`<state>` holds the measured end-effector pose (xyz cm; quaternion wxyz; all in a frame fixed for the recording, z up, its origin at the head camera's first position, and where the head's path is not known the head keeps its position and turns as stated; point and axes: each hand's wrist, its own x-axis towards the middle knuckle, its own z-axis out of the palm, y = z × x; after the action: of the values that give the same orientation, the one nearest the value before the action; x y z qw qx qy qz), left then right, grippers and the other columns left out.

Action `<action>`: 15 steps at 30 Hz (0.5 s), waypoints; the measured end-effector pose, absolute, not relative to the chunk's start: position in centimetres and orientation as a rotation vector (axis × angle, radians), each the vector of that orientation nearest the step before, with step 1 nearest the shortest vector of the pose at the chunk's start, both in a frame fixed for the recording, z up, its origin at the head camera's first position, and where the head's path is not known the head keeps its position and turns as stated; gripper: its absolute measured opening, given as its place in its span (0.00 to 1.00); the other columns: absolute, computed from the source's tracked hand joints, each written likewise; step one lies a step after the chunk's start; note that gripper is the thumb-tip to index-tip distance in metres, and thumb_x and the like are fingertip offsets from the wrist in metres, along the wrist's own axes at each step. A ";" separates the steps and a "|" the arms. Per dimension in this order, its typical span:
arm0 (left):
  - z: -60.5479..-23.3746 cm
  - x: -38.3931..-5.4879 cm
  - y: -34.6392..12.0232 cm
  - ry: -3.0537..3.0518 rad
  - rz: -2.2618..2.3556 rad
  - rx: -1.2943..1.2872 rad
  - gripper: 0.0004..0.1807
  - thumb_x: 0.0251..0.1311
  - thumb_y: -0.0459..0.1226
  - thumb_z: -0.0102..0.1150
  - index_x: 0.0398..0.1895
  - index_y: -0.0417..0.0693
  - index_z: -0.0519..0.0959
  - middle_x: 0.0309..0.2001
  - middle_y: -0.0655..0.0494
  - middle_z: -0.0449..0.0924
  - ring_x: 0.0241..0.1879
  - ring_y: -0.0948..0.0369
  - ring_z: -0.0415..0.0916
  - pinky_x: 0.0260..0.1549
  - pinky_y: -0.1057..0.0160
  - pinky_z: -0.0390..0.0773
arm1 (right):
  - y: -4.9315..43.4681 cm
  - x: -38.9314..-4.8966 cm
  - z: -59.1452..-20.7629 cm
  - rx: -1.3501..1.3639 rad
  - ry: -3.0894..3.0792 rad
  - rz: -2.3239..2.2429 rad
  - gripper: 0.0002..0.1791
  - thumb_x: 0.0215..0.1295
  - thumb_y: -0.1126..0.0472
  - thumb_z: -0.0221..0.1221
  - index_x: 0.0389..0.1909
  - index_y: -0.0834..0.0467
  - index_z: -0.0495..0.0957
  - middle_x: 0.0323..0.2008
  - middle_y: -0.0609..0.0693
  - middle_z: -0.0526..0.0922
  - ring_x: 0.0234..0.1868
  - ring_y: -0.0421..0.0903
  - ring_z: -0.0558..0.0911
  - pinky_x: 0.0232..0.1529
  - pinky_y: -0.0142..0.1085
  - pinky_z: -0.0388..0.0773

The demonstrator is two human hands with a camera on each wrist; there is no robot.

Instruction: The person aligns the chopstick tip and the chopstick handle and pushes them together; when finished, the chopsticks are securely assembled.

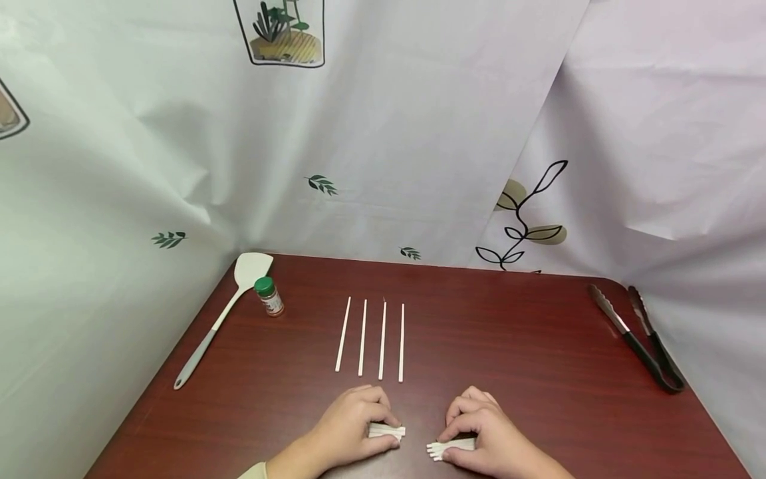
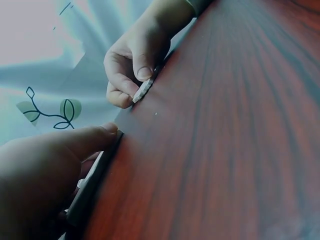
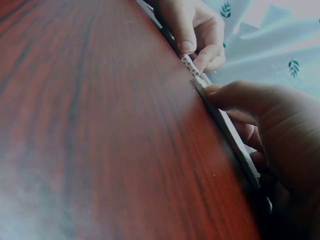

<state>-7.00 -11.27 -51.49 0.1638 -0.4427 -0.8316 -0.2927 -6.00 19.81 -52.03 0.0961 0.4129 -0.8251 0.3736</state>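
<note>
Low in the head view, my left hand [image 1: 358, 427] pinches a flat bundle of thin white sticks [image 1: 385, 431] between thumb and fingers. My right hand [image 1: 493, 436] grips a second flat bundle of white sticks [image 1: 459, 444] to its right. The ends of the two bundles face each other across a small gap in that view. In the right wrist view, squarish stick ends [image 3: 189, 64] show at the left hand's fingertips. Much of both bundles is hidden by the fingers. Beyond the hands, several single white sticks [image 1: 362, 338] lie roughly parallel, pointing away from me.
The dark red wooden table [image 1: 509, 332] meets printed white sheeting [image 1: 419, 133] at the back and sides. A white spatula with a grey handle [image 1: 226, 309] lies at the left. Beside it stands a green-capped spice jar [image 1: 270, 298]. Black-handled metal tongs [image 1: 649, 352] lie at the right edge.
</note>
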 end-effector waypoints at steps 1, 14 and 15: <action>-51.4 -6.9 -11.2 -2.388 -0.842 -1.251 0.11 0.49 0.49 0.84 0.34 0.62 0.90 0.35 0.75 0.78 0.39 0.77 0.74 0.47 0.69 0.76 | 19.8 -5.9 -52.0 1.209 -2.464 1.111 0.18 0.44 0.55 0.84 0.35 0.33 0.90 0.38 0.25 0.78 0.45 0.28 0.71 0.50 0.30 0.64; -50.9 -6.4 -10.9 -2.505 -0.982 -1.129 0.09 0.49 0.40 0.82 0.33 0.61 0.91 0.34 0.76 0.79 0.39 0.76 0.75 0.45 0.69 0.76 | 19.6 -5.8 -52.0 1.197 -2.417 1.094 0.19 0.43 0.55 0.83 0.33 0.32 0.87 0.37 0.25 0.77 0.43 0.27 0.69 0.46 0.30 0.62; -50.9 -6.4 -10.9 -2.510 -0.990 -1.121 0.09 0.49 0.39 0.82 0.32 0.62 0.91 0.34 0.76 0.79 0.39 0.76 0.74 0.45 0.70 0.76 | 19.6 -5.8 -52.0 1.191 -2.418 1.093 0.19 0.42 0.55 0.83 0.32 0.32 0.87 0.37 0.25 0.77 0.43 0.27 0.69 0.46 0.31 0.62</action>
<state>-6.41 -10.91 -50.92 0.1095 -0.3814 -0.8539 -0.3367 -5.79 19.55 -51.98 0.1162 0.4067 -0.8257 0.3732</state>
